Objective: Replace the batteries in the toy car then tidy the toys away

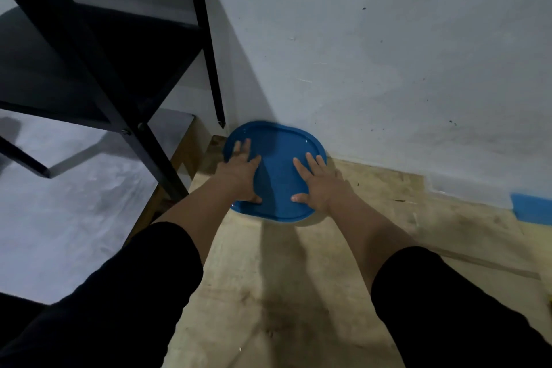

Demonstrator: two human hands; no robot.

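Note:
A blue oval lid (276, 170) sits on a pale container whose rim shows just below it (310, 220), on the floor against the wall. My left hand (242, 173) lies flat on the lid's left side, fingers spread and pointing to the wall. My right hand (313, 185) lies flat on the lid's right side, fingers apart. Both palms press on the lid; neither hand grips anything. The toy car and other toys are hidden from view.
A black metal shelf frame (125, 75) stands at the left, one leg (216, 81) ending close to the lid. A white wall (388, 69) runs behind. The floor is pale wood (283, 293); a grey sheet (74, 212) covers the left. Blue tape (531, 207) marks the skirting at right.

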